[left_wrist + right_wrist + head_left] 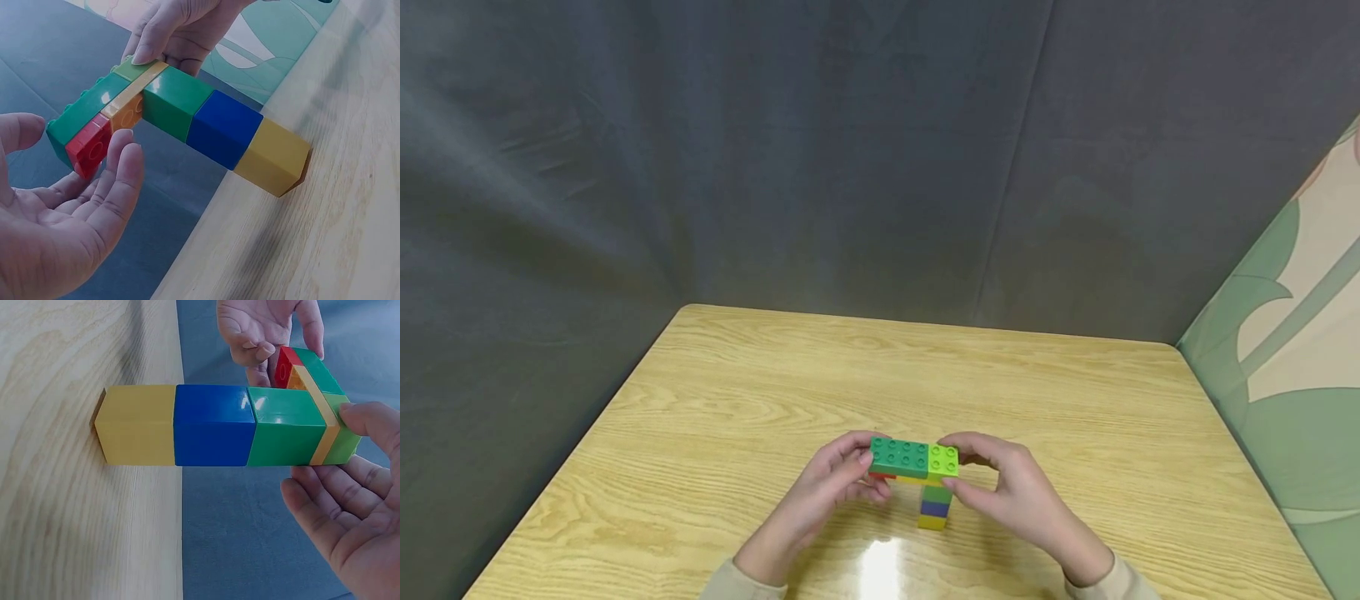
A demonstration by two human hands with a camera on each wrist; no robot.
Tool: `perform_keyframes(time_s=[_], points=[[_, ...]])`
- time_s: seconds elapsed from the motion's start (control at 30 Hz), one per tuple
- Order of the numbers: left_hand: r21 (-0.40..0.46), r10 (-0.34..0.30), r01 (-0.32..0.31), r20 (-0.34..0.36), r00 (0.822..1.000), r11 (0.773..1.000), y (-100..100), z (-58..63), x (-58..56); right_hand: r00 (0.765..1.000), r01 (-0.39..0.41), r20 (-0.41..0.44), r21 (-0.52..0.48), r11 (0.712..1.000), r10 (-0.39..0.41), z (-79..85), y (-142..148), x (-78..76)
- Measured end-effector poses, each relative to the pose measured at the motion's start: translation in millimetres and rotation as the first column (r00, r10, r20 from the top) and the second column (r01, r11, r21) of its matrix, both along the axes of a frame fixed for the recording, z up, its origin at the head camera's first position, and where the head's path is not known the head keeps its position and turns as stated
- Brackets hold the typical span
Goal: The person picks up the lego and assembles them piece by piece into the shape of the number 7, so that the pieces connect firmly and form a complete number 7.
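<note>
A tower of toy building bricks stands on the table: a yellow brick (pixel 139 425) at the bottom, then a blue brick (pixel 215 425) and a green brick (pixel 284 428). Across its top lies a thin orange-yellow layer (pixel 134 94), jutting left beside a red brick (pixel 92 147). Above these sit a long dark green brick (pixel 898 457) and a lime brick (pixel 943 458). My left hand (pixel 829 483) pinches the dark green brick's overhanging left end, thumb in front. With thumb and fingers, my right hand (pixel 1015 487) grips the lime brick at the right end.
The wood-grain table (pixel 737 400) extends around the tower. A dark curtain (pixel 850 167) hangs behind and to the left, and a leaf-patterned panel (pixel 1300 375) borders the right side.
</note>
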State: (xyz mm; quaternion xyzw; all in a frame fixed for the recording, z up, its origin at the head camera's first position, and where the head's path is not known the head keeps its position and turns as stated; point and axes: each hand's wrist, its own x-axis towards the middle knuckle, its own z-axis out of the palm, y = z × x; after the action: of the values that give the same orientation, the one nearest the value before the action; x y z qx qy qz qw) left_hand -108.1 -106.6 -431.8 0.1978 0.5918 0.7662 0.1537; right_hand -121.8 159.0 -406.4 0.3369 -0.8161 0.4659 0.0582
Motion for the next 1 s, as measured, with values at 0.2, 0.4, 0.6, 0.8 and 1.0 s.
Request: perform_keyframes(time_s=[0.2, 0.4, 0.6, 0.8, 1.0], points=[[-0.013, 0.014, -0.014, -0.005, 1.000, 1.000, 0.0, -1.0, -0.8, 0.997, 0.026, 0.068, 0.001, 1.000, -0.026, -1.3, 1.1, -3.2], [-0.047, 0.053, -0.054, -0.021, 0.998, 0.997, 1.3, 0.6, 1.4, 0.991, 0.062, 0.123, -0.024, 0.998, -0.058, -4.4, 1.7, -7.6], [-0.074, 0.079, -0.082, -0.038, 0.996, 0.994, 2.5, 3.1, 4.0, 0.982, 0.100, 0.170, -0.073, 0.992, -0.087, -9.0, 2.4, -13.3], [-0.115, 0.093, -0.102, -0.081, 0.992, 0.988, 4.7, 3.3, 3.7, 0.956, 0.181, 0.253, -0.118, 0.976, -0.146, -11.5, -0.5, -18.0], [-0.135, 0.087, -0.101, -0.108, 0.990, 0.986, 6.7, 0.5, -0.5, 0.891, 0.295, 0.405, -0.167, 0.941, -0.207, -15.6, -4.5, -22.1]])
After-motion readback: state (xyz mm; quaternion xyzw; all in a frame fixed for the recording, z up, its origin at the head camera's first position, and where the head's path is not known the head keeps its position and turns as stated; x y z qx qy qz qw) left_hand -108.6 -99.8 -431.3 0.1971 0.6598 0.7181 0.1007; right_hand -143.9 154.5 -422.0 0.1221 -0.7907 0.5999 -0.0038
